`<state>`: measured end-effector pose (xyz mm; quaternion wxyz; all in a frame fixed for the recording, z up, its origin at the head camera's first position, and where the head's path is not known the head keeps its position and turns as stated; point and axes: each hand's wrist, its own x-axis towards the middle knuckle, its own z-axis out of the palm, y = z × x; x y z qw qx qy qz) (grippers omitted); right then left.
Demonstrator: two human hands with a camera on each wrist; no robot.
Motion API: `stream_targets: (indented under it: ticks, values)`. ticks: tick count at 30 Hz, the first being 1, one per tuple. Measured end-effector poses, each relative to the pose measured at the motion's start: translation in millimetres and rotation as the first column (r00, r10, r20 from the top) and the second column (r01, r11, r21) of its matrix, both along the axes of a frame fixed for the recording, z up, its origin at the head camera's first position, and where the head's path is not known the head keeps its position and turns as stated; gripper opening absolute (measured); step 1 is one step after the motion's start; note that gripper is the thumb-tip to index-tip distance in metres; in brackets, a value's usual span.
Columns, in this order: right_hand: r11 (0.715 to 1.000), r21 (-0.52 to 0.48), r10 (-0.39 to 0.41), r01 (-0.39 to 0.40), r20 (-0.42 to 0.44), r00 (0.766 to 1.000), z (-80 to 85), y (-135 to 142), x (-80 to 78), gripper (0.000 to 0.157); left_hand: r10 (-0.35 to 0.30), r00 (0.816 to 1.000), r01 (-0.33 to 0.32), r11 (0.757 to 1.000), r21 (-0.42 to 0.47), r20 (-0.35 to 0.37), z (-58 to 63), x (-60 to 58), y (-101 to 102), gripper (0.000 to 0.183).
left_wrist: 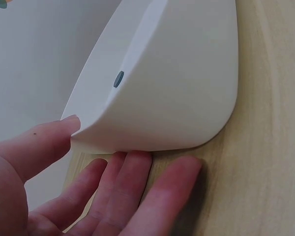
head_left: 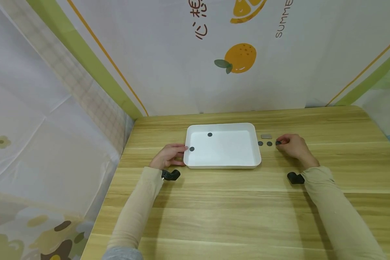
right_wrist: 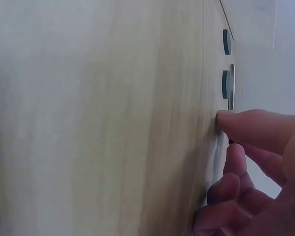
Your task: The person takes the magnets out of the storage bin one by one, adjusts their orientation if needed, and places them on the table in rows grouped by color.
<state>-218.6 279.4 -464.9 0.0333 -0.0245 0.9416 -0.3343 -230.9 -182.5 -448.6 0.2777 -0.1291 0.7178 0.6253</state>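
A shallow white rectangular tray [head_left: 222, 167] stands on the table. My left hand [head_left: 170, 155] is at its left end; the thumb lies on the rim [left_wrist: 91, 129] and the other fingers are against the outer wall below. Two dark grey round discs lie inside the tray, one disc [head_left: 209, 134] towards the back and another disc [head_left: 192, 149] by the left wall. To the right of the tray, my right hand [head_left: 294, 146] pinches a similar disc [head_left: 278, 143] between thumb and forefinger, low over the table. Two more discs, one [head_left: 269, 143] and another [head_left: 260, 143], lie between hand and tray.
Just behind the loose discs lies a small flat grey rectangle [head_left: 266, 136], shiny at its edge. The wooden table [head_left: 221, 209] ends at a white printed cloth [head_left: 169, 72] at the back. Each wrist carries a small black camera [head_left: 171, 175].
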Motion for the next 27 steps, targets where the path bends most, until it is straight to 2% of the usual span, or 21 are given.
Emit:
stream_targets:
  ticks: [7, 15, 27]
  values:
    - [1.0, -0.011, 0.0, 0.001, 0.056, 0.998, 3.2, 1.9, -0.7, 0.037, 0.009, 1.0, -0.009, 1.0, 0.0, 0.004, -0.4, -0.7, 0.8, 0.052]
    - [0.998, -0.054, -0.034, 0.04, 0.11, 0.993, 6.6, -0.1, 0.5, 0.038, 0.009, 1.0, -0.009, 1.0, -0.009, 0.01, -1.1, -0.1, -0.3, 0.051]
    - [0.996, -0.065, -0.058, 0.067, 0.128, 0.99, 7.5, -2.2, 2.3, 0.039, 0.016, 1.0, -0.016, 1.0, -0.008, 0.009, -0.6, 1.3, -0.3, 0.052]
